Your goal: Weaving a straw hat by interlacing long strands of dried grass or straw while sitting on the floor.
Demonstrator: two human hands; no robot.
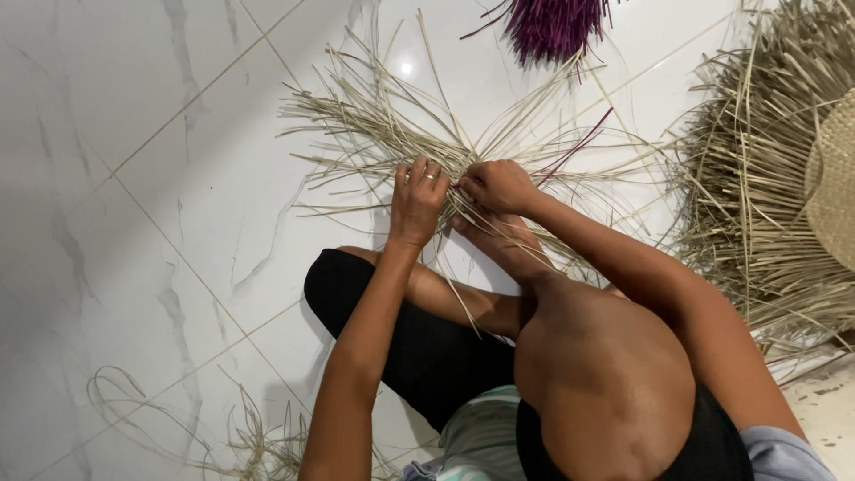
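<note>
L hand (417, 200): fingers curled, pressing down on the pale straw strips (392, 134) at the crossing pt; ring visible on one finger. Whether it pinches a strip or only pins them flat: cannot tell. R hand (499, 185): clenched, knuckles up, closed on strips at the same crossing, just beside L hand, nearly touching. A bare foot (503, 240) sits directly below both hands, on top of the strips' near ends.

Strips fan out from the crossing across the white marble-look tile floor (134, 223), mostly up-left and to the right. One purple strip (579, 142) runs diagonally w/ the pale ones, right of R hand.

Further out: purple strip bundle (552, 27) at top edge; big loose heap of straw (757, 178) at right, w/ a woven mat piece (835, 187) at frame edge. Few stray curled strips (249, 441) lower left.
</note>
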